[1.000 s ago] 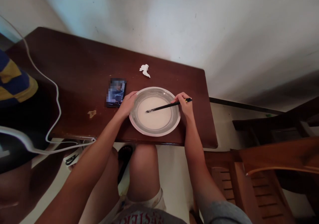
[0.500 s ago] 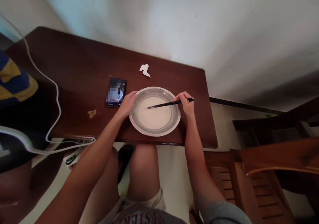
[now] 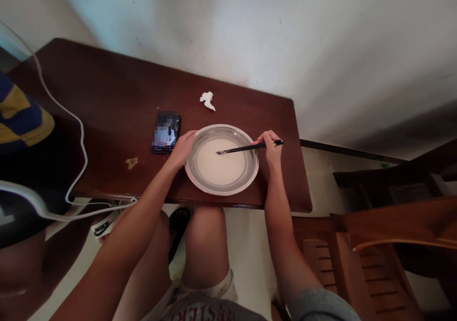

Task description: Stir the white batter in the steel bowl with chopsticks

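A round metal basin point(image 3: 223, 190) stands near the table's front edge, holding a milky white liquid point(image 3: 221, 166). My left hand point(image 3: 183, 148) grips the basin's left rim, thumb side up, with some fingertips hidden. Over the right rim, my right hand point(image 3: 272, 150) is closed around black chopsticks point(image 3: 246, 147). They slant down to the left, and their whitened tips touch the liquid near its middle.
On the brown table point(image 3: 107, 97) lie a phone point(image 3: 167, 133) with a lit screen, a crumpled white tissue point(image 3: 207, 101) and a small brownish scrap point(image 3: 132, 162). A white cable point(image 3: 83, 145) runs at left beside another person point(image 3: 21, 116). Wooden chairs point(image 3: 374, 273) stand at right.
My right hand and the chopsticks have shifted slightly right, their tips moving right across the liquid. My left hand and the basin have stayed in place.
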`<state>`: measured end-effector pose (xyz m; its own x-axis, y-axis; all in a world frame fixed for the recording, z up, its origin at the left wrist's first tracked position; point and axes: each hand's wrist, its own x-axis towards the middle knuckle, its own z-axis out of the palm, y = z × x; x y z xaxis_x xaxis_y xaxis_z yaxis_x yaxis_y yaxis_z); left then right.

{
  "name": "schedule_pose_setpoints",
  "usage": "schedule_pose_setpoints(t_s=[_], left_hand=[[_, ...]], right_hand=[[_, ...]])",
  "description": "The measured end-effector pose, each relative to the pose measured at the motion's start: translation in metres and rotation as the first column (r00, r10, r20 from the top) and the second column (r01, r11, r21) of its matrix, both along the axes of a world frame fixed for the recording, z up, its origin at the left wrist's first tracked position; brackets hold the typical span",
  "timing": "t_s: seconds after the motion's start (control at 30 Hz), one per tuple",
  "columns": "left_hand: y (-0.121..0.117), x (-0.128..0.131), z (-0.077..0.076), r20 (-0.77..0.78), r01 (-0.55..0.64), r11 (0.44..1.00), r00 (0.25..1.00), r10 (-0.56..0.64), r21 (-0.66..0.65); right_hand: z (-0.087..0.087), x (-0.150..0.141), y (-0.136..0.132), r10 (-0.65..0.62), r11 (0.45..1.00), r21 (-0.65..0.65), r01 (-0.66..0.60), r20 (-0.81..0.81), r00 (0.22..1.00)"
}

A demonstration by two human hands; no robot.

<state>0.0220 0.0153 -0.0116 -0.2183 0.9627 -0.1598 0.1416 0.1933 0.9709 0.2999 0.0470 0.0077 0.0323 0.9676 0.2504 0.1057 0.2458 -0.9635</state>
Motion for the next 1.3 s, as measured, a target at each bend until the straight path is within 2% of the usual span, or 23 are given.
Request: schedule_pose_setpoints(t_s=[0.07, 0.23, 0.3, 0.4, 0.47, 0.53, 0.67, 0.73, 0.83, 0.9, 1.1, 1.3], left_hand=[[0.0001, 0.0, 0.0, 0.006, -0.005, 1.0, 1.0, 0.005, -0.005], [0.0001, 0.0001, 0.0002, 0.02, 0.004, 1.0, 1.0, -0.004, -0.006], [0.0002, 0.0002, 0.0001, 0.014, 0.0, 1.0, 1.0, 0.0, -0.004], [0.0003, 0.0003, -0.0006, 0.009, -0.002, 1.0, 1.0, 0.002, 0.006], [0.0001, 0.0002, -0.0009, 0.007, -0.001, 1.0, 1.0, 0.001, 0.007], [-0.0001, 0.0, -0.0008, 0.008, 0.004, 1.0, 1.0, -0.004, 0.005], [0.0002, -0.0006, -0.001, 0.006, 0.002, 1.0, 1.0, -0.002, 0.004], [0.0005, -0.0008, -0.0015, 0.0, 0.006, 1.0, 1.0, -0.006, 0.012], [0.0006, -0.0009, -0.0021, 0.006, 0.01, 1.0, 1.0, -0.01, 0.018], [0.0004, -0.0007, -0.0017, 0.007, 0.011, 1.0, 1.0, -0.011, 0.01], [-0.0004, 0.0012, 0.002, -0.001, -0.009, 1.0, 1.0, 0.009, 0.005], [-0.0002, 0.0022, 0.0044, -0.006, -0.01, 1.0, 1.0, 0.01, -0.015]], right_hand=[[-0.0017, 0.0025, 0.0014, -0.003, 1.0, -0.018, 0.002, -0.035, 0.999], [-0.0027, -0.0027, -0.0012, 0.179, 0.983, -0.049, -0.179, -0.009, 0.984], [-0.0012, -0.0038, -0.0016, 0.155, 0.987, -0.036, -0.154, 0.0, 0.988], [-0.0011, 0.0004, 0.0008, 0.025, 1.0, -0.017, -0.025, -0.029, 0.999], [-0.0031, 0.004, 0.0025, -0.008, 1.0, -0.017, 0.007, -0.07, 0.998], [-0.0052, 0.0048, 0.0025, 0.042, 0.998, -0.034, -0.045, -0.088, 0.995], [-0.005, -0.0007, -0.0006, 0.195, 0.979, -0.059, -0.195, -0.014, 0.981], [-0.0034, -0.0018, -0.0008, 0.174, 0.984, -0.032, -0.174, -0.001, 0.985], [-0.0029, 0.0019, 0.0014, 0.047, 0.999, 0.004, -0.047, -0.056, 0.997], [-0.0038, 0.0047, 0.0025, 0.016, 1.0, -0.006, -0.017, -0.095, 0.995], [-0.002, -0.0017, -0.0015, 0.195, 0.98, -0.053, -0.194, 0.01, 0.981], [-0.0029, 0.0038, 0.0018, 0.015, 1.0, -0.022, -0.015, -0.032, 0.999]])
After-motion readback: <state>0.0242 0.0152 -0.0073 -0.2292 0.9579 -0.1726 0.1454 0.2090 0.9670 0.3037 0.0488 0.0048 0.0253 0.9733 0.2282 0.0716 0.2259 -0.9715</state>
